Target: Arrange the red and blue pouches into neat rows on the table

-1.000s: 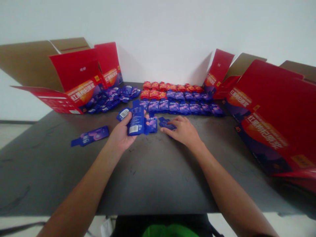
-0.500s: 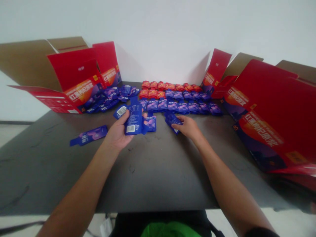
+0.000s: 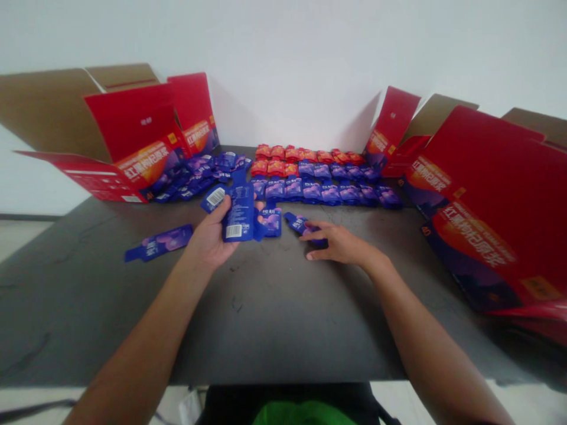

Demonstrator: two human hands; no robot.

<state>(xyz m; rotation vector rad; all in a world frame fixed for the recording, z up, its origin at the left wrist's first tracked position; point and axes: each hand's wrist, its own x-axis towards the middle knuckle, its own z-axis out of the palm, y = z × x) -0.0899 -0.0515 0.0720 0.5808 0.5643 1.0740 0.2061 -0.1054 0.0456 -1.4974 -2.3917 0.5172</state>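
My left hand (image 3: 209,242) grips a fan of blue sachets (image 3: 237,213), one showing a white barcode, just in front of the rows. My right hand (image 3: 341,244) lies over a blue sachet (image 3: 299,224), its fingers on the sachet's wide end. Another blue sachet (image 3: 270,222) lies between my hands, partly behind the held ones. A lone blue sachet (image 3: 159,243) sits left of my left hand. Rows of blue sachets (image 3: 328,191) and red sachets (image 3: 283,160) line the back of the dark grey table (image 3: 283,330).
Open red cardboard cartons stand at the left (image 3: 133,133) and right (image 3: 487,200) of the table, and the right one overhangs its side. A loose heap of blue sachets (image 3: 190,177) lies by the left carton. A white wall rises behind.
My right hand has slid toward me and flattened. Its sachet now lies lower and further left instead of tilted up. My left hand and its sachets have barely moved.
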